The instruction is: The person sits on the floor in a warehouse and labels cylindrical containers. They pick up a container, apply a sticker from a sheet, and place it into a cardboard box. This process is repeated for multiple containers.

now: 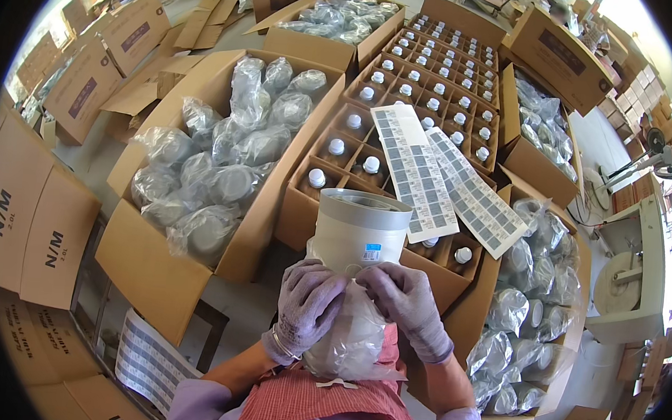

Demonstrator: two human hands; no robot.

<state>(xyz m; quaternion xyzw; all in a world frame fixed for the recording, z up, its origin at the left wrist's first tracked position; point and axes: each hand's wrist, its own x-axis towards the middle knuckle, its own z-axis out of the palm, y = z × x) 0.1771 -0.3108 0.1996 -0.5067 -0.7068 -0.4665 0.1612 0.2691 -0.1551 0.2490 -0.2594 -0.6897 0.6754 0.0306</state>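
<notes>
In grey-purple gloves, my left hand (308,308) and my right hand (408,304) meet near the middle, close to my chest. Both hold the clear plastic wrapping of a pale rounded item (351,324), whose exact kind is hard to tell. Right beyond my fingers stands a white cylindrical vessel (363,230) with a grey rim and a small blue-and-white sticker. Two sheets of printed labels, one at the left (413,169) and one at the right (479,197), lie over the divided carton of white-capped bottles (371,165).
An open carton (256,245) of plastic-wrapped items is on the left, another (560,370) on the right. More cartons with wrapped items stand farther back. A striped label sheet (149,361) hangs low at the left. A fan (665,159) stands at the right.
</notes>
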